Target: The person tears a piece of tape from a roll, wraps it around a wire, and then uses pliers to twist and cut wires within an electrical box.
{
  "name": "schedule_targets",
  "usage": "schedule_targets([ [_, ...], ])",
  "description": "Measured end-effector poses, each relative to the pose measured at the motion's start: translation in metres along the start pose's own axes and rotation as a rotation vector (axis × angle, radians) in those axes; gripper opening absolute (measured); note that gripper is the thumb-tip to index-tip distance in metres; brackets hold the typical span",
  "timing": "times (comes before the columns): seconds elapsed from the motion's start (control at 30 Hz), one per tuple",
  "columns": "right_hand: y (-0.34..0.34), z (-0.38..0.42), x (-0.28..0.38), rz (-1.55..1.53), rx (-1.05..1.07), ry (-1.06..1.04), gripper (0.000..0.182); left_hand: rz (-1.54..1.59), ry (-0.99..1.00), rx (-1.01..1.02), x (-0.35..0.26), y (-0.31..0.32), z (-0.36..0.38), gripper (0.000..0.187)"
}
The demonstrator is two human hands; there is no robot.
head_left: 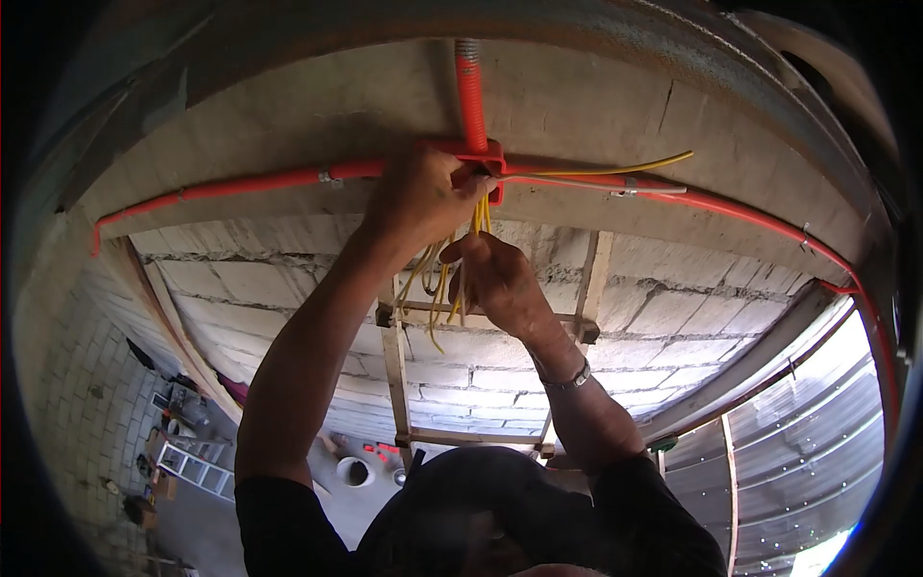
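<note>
A red electrical junction box (496, 154) is fixed overhead on the concrete beam. At its opening my left hand (420, 200) is closed, thumb and fingertips pinched on wires; the hand covers much of the box. A yellow wire (635, 169) and a whitish wire (588, 185) stick out rightward from those fingertips. Yellow wires (481, 216) hang down from the box in a loose bunch. Just below, my right hand (497, 281), with a watch (568, 377) at the wrist, has its fingers curled around this bunch. Loose wire ends (435, 332) dangle beside it.
Red conduit (260, 186) runs along the beam on both sides, held by metal clamps (630, 186). Another red conduit (469, 96) enters from above. A wooden frame (397, 385) stands against the block wall. Below lie a ladder (197, 465) and a bucket (357, 471).
</note>
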State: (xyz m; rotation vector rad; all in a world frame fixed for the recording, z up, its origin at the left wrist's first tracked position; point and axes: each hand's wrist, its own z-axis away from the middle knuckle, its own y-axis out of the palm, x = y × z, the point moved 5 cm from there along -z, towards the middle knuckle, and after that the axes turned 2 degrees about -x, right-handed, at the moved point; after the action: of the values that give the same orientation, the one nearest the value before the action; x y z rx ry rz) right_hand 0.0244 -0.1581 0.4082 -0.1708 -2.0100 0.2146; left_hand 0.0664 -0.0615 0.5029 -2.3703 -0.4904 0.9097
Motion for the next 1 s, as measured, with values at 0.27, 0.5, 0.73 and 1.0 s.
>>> schedule_targets([
  [0.27,-0.006,-0.005,-0.020,-0.051,-0.206,-0.103,0.043,0.127,-0.125,0.110,0.021,0.018,-0.011,0.023],
  [0.5,-0.030,-0.004,-0.016,0.577,-0.511,-0.582,0.019,0.387,-0.297,0.248,0.031,0.020,-0.006,0.027],
  [0.73,-0.023,-0.013,-0.030,0.419,-0.462,-0.447,0.018,0.731,-0.556,0.511,0.036,0.020,0.000,0.030],
  [1.0,-0.025,0.009,0.001,0.474,-0.721,-0.444,0.018,0.588,-0.507,0.560,0.032,0.021,-0.003,0.024],
])
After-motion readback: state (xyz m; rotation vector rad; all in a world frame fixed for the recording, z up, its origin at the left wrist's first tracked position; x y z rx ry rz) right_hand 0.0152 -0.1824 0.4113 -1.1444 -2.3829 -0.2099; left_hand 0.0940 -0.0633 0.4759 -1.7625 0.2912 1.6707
